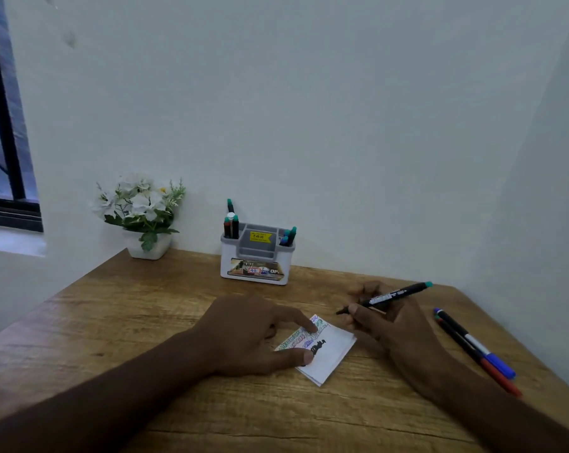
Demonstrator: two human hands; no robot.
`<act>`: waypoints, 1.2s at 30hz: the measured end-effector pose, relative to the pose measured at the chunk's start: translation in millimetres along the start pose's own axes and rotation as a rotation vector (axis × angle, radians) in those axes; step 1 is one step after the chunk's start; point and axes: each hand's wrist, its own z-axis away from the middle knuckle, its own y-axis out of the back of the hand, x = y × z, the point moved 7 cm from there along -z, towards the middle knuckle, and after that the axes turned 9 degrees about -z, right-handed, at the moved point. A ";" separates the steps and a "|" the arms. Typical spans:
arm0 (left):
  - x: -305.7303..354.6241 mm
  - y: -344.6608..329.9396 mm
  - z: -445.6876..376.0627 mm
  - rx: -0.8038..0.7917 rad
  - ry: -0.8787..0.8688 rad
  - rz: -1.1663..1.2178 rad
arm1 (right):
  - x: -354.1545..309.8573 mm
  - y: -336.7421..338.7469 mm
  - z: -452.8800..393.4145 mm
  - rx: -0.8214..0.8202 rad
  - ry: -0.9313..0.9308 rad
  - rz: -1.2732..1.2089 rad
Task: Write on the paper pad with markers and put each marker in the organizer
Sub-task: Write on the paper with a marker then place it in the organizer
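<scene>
A small white paper pad lies on the wooden desk, covered with coloured scribbles and a black one. My left hand rests flat on the pad's left side, thumb and forefinger pressing it down. My right hand holds a black marker with a teal end, uncapped, its tip pointing left just above the pad's far corner. The white and grey organizer stands at the back, with several markers upright in its left and right slots.
Two markers lie side by side at the desk's right: one blue-capped, one red-capped. A white pot of white flowers stands at the back left corner. Walls close the desk behind and to the right; a window is at far left.
</scene>
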 end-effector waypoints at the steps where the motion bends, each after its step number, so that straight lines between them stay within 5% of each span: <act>1: -0.3 -0.3 -1.2 0.005 0.004 0.000 | 0.7 0.1 -0.2 0.002 0.000 0.038; 8: -6.7 -5.1 -5.4 0.048 0.026 0.012 | 0.8 -13.4 7.5 -0.193 0.039 0.359; 17: -5.4 -5.8 -7.1 0.007 0.034 0.011 | -0.1 -10.5 3.9 -0.119 0.065 0.536; 36: -7.2 -7.0 -5.8 0.008 0.031 0.019 | -3.2 -7.9 6.2 -0.099 0.012 0.416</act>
